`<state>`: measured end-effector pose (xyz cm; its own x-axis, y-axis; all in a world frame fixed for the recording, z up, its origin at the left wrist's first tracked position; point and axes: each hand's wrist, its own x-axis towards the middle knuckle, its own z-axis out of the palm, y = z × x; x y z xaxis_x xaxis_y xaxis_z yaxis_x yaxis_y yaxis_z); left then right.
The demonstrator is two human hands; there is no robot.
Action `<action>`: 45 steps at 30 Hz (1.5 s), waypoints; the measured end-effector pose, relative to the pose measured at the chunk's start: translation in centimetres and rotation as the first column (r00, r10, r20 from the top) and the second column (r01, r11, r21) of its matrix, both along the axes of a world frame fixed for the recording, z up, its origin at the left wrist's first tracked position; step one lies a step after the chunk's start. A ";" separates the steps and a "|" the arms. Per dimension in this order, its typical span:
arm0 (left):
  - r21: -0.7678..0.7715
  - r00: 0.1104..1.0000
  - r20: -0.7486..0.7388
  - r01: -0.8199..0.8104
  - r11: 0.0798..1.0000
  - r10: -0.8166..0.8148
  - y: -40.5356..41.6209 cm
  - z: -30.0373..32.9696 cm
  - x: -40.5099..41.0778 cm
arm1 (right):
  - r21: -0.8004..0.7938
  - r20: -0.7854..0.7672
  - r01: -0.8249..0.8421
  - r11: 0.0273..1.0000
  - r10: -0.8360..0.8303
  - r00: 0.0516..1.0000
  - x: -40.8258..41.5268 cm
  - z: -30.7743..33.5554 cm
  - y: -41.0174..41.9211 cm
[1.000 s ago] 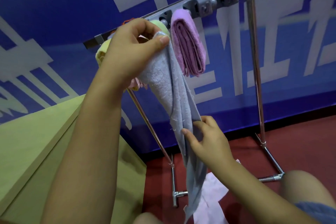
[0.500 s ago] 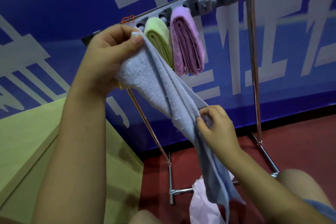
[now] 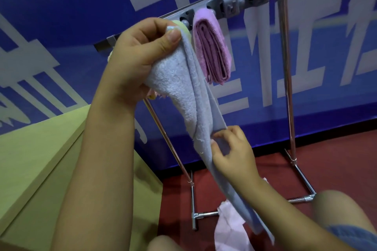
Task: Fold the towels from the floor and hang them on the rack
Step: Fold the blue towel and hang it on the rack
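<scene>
My left hand is gripping the top end of the light blue towel, thumb pressing it against my curled fingers, up at about eleven o'clock in front of the rack. The towel is hanging down toward five o'clock, bunched lengthwise. My right hand is pinching its folds partway down, thumb and fingertips closing on the cloth. Behind my left hand, a folded purple towel is hanging from the rack's rail, with a green towel just beside it, mostly hidden. A pale pink towel is lying on the red floor at six o'clock.
</scene>
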<state>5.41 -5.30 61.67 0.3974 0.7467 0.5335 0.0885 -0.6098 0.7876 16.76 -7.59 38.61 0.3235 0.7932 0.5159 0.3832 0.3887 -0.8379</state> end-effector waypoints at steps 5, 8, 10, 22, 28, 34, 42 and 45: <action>0.009 0.999 -0.023 -0.037 0.999 0.037 0.2 -0.2 -0.6 | -0.024 0.014 -0.111 0.994 0.111 0.994 -0.6 -0.3 -0.9; 0.011 0.999 -0.014 -0.045 0.999 0.045 0.1 -0.3 -1.0 | -0.001 0.065 -0.170 0.985 0.170 0.983 -1.2 -0.5 -1.6; 0.008 0.998 0.003 -0.057 0.998 0.057 0.1 -0.5 -1.4 | 0.004 0.113 -0.185 0.983 0.183 0.977 -1.9 -0.8 -1.8; 0.019 0.943 -0.065 -0.326 0.945 0.326 1.8 -1.2 -7.7 | 0.105 0.172 -0.173 0.979 0.154 0.973 2.6 0.0 -0.3; 0.121 0.892 -0.167 -0.404 0.907 0.420 1.9 -0.9 -8.0 | 0.156 0.225 -0.092 0.984 0.055 0.973 4.4 2.3 -1.1; 0.270 0.847 -0.184 -0.444 0.854 0.498 1.3 1.4 -4.5 | 0.133 0.356 -0.197 0.971 0.139 0.924 1.5 1.2 -2.3; 0.228 0.801 -0.069 -0.568 0.791 0.595 1.3 2.3 -2.2 | -0.064 0.259 -0.136 0.989 0.148 0.954 2.6 0.1 -1.0; 0.180 0.793 -0.134 -0.570 0.802 0.594 1.2 1.6 -0.2 | -0.071 0.148 -0.162 0.984 0.171 0.974 0.7 1.2 -1.8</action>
